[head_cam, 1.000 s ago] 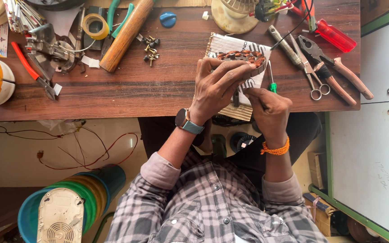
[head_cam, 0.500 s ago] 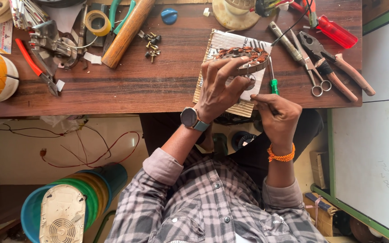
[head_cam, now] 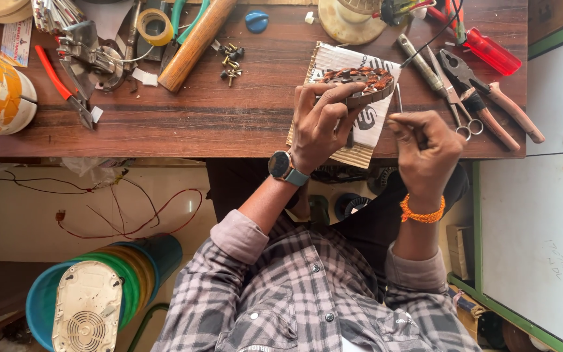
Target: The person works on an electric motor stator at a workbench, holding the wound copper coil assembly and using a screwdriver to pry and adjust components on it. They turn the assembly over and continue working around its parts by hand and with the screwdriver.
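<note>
left hand [head_cam: 320,120]: fingers closed round a motor coil [head_cam: 361,83], held over cardboard [head_cam: 360,130] at the table [head_cam: 197,130] edge | right hand [head_cam: 428,153]: pinched shut on a thin wire, just beside the coil | pliers [head_cam: 490,104] near, to its right

We see a grey-and-white plaid shirt [head_cam: 307,293], buttoned, small round dark buttons down the front placket. Both sleeves are rolled back: left cuff [head_cam: 239,236] folds to a plain greyish-mauve lining, right cuff [head_cam: 415,268] the same. Left hand [head_cam: 320,120] side: a wristwatch [head_cam: 283,167] with a round dark case on a teal strap. Right hand [head_cam: 428,153] side: an orange beaded band [head_cam: 423,212] at the wrist. Dark trousers [head_cam: 366,225] show beyond the shirt, near the bench edge. A small pale label sits low on the right chest.
</note>
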A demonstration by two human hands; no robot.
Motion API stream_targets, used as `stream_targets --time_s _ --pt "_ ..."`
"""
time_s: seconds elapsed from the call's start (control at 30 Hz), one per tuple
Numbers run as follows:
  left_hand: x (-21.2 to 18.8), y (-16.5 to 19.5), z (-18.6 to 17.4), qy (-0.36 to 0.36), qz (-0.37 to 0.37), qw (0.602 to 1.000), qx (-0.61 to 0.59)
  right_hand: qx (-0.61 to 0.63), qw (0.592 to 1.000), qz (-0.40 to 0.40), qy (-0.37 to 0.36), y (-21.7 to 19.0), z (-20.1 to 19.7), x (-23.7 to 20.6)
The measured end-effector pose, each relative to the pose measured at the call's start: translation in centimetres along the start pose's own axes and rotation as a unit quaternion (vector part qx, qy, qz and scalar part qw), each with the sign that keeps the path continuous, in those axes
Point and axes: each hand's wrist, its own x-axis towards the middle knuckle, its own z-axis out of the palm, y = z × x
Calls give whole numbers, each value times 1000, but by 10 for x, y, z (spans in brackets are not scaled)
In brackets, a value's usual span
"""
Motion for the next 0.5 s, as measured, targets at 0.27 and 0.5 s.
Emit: stream_targets --time_s 0.27,0.5 --pt "0 -2 4 2 -10 1000 -18 -2 998 -53 -28 -11 -7 24" --pt "2 -4 2 1 -9 1000 -24 -41 995 -32 -85 -25 -5 23"
